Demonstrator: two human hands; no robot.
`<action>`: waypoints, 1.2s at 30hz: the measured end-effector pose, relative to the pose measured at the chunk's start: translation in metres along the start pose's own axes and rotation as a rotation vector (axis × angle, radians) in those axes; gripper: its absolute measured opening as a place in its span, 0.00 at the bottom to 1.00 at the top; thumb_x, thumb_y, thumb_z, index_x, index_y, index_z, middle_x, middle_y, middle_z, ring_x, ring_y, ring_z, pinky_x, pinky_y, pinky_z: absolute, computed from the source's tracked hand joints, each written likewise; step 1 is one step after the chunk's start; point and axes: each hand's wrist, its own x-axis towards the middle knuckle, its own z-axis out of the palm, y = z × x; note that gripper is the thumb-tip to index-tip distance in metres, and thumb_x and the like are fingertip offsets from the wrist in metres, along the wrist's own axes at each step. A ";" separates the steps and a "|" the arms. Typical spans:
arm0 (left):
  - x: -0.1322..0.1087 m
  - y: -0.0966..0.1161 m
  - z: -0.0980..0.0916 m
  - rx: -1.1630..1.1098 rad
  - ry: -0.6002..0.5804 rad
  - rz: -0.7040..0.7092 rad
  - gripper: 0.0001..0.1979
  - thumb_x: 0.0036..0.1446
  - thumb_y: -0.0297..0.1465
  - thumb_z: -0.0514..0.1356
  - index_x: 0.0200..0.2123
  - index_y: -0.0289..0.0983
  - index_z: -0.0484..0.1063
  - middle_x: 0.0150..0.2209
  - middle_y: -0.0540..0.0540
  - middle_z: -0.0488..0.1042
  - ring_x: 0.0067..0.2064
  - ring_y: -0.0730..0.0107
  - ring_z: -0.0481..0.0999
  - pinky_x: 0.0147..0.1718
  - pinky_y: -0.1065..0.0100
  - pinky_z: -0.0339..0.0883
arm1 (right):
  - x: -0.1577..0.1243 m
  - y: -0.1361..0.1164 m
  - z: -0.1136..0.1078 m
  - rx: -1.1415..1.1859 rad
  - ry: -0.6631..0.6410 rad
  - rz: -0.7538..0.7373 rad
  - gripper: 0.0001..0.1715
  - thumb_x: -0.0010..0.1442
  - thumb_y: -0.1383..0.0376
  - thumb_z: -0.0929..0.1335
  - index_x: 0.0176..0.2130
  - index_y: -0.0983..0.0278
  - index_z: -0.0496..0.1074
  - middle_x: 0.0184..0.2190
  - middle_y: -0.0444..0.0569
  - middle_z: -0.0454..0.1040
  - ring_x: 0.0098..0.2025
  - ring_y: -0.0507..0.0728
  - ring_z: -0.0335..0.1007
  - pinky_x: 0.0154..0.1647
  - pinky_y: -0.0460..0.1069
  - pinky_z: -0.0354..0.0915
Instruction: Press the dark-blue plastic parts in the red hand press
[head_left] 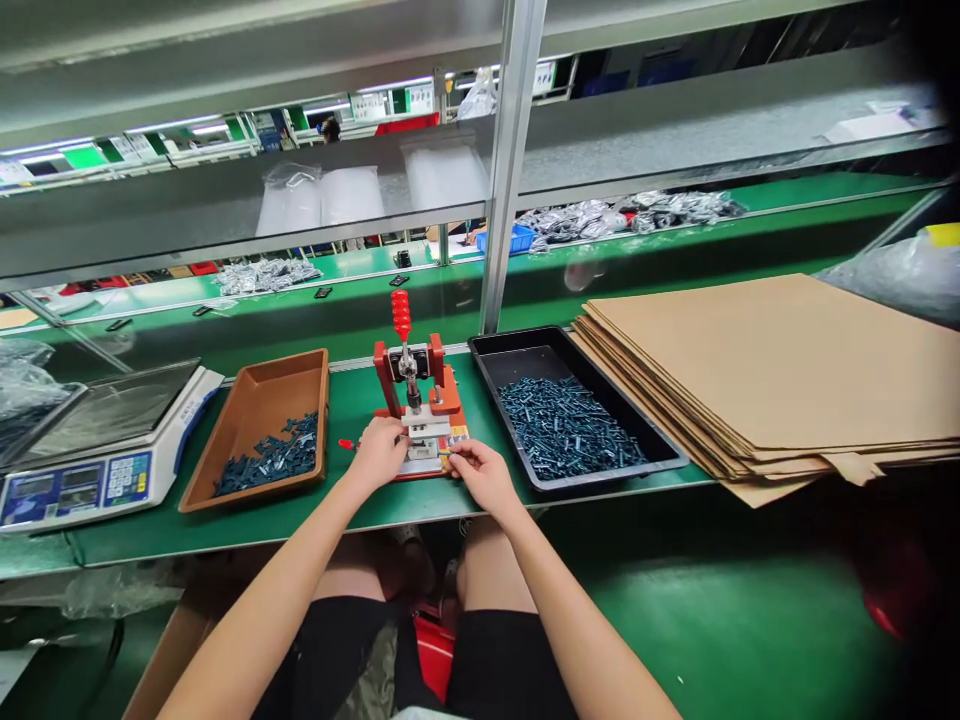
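My left hand point(379, 450) rests on the left side of a red bench toggle press point(412, 400), its fingers closed around something with a small red tip point(346, 444) that sticks out to the left. My right hand point(487, 478) is at the press's front right corner, with its fingertips at a thin pin point(446, 452). I cannot tell if that hand grips the pin. The press's red-gripped handle stands upright. Dark blue small parts point(274, 458) lie in a brown tray point(247, 400) to the left, and a heap of similar parts point(566, 428) fills a black tray point(517, 345) to the right.
A digital scale point(112, 445) stands at the left on the green workbench point(390, 515). Stacked cardboard sheets point(765, 370) lie at the right. A metal shelf post point(510, 160) rises behind the press. Plastic bags point(570, 222) and a blue basket point(510, 238) sit beyond.
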 end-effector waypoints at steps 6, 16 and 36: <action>0.003 -0.002 0.020 0.102 -0.025 0.052 0.13 0.61 0.28 0.54 0.40 0.35 0.79 0.45 0.37 0.78 0.49 0.51 0.74 0.50 0.53 0.68 | -0.002 0.002 -0.002 -0.089 -0.006 -0.034 0.12 0.55 0.57 0.71 0.35 0.62 0.73 0.26 0.46 0.76 0.27 0.55 0.73 0.33 0.50 0.72; 0.002 0.006 0.013 0.107 -0.041 0.005 0.11 0.58 0.29 0.58 0.40 0.35 0.79 0.44 0.36 0.77 0.49 0.50 0.75 0.50 0.54 0.69 | 0.009 -0.006 -0.001 -0.333 0.068 -0.141 0.11 0.56 0.59 0.69 0.37 0.62 0.77 0.35 0.50 0.78 0.33 0.56 0.73 0.40 0.51 0.71; -0.001 -0.009 0.009 -0.047 -0.126 0.084 0.10 0.51 0.35 0.69 0.38 0.40 0.81 0.50 0.41 0.77 0.53 0.50 0.74 0.53 0.52 0.69 | 0.038 -0.010 0.020 -0.578 -0.121 -0.355 0.13 0.57 0.71 0.69 0.39 0.60 0.82 0.44 0.50 0.81 0.45 0.60 0.77 0.52 0.54 0.71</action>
